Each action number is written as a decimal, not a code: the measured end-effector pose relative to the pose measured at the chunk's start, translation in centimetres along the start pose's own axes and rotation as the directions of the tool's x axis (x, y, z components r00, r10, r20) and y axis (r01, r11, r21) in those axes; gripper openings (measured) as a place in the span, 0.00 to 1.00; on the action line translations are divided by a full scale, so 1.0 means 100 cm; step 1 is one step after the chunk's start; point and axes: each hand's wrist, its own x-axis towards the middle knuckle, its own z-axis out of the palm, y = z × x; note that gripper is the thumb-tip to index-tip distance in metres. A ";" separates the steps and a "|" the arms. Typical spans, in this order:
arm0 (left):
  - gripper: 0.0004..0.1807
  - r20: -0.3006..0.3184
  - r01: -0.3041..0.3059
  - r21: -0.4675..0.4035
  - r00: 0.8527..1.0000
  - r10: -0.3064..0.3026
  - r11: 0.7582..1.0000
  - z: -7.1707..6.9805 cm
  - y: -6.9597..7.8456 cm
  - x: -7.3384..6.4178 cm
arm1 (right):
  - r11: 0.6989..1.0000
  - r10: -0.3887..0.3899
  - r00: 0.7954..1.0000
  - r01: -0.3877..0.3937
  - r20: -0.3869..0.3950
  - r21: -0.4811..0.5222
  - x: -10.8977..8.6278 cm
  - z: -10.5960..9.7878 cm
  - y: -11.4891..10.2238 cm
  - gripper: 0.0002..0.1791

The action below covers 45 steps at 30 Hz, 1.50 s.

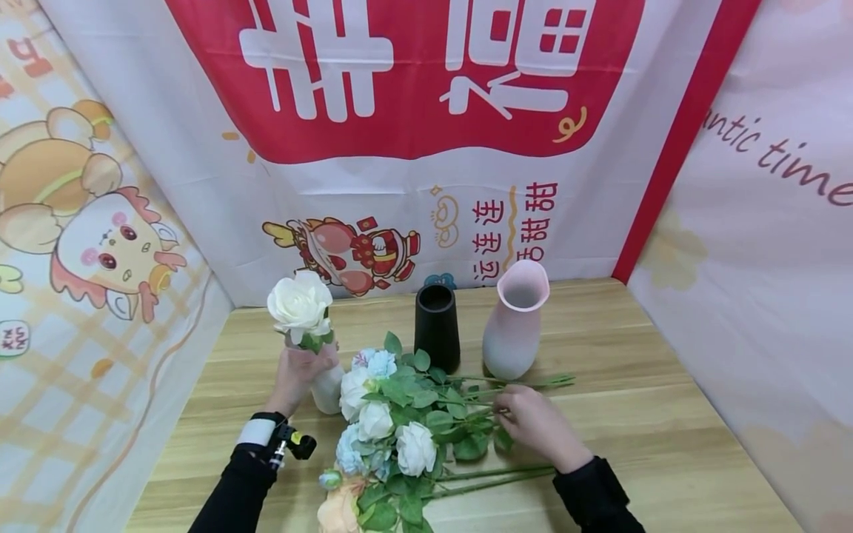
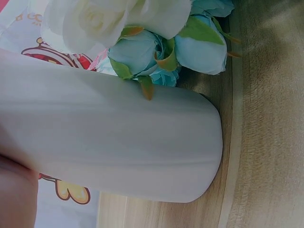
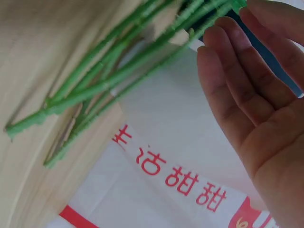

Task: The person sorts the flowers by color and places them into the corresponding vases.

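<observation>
My left hand (image 1: 301, 376) grips a pale vase (image 1: 326, 392) around its upper part, at the left of the table. A white rose (image 1: 300, 302) with green leaves stands in that vase's mouth. In the left wrist view, the lower body of the vase spans the picture. Artificial flowers lie in a heap beside it: white roses (image 1: 416, 448), blue blooms (image 1: 349, 449) and a peach bloom (image 1: 340, 509). At the heap's right side my right hand (image 1: 536, 426) pinches a green stem (image 3: 236, 5) between thumb and forefinger, its other fingers loosely bent.
Behind the flowers stand a black vase (image 1: 437, 333) and a pink-and-grey vase (image 1: 513, 337) with a wavy rim. Bare stems (image 1: 493, 481) point right across the wooden table (image 1: 666, 414). Printed cloth walls (image 1: 426, 185) enclose the back and both sides.
</observation>
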 end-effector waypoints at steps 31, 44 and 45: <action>0.34 0.006 0.009 -0.056 1.000 -0.009 0.998 -0.001 -0.001 -0.002 | 0.990 -0.015 1.000 0.011 -0.024 -0.137 -0.003 0.035 0.009 0.22; 0.34 0.011 0.012 -0.031 1.000 -0.011 0.999 -0.002 -0.001 -0.001 | 0.991 -0.053 0.996 0.044 -0.072 -0.129 -0.008 0.025 0.001 0.18; 0.35 0.012 0.015 -0.037 1.000 -0.015 0.999 -0.002 -0.001 -0.001 | 0.992 -0.050 0.996 0.041 -0.071 -0.121 -0.009 0.024 0.000 0.17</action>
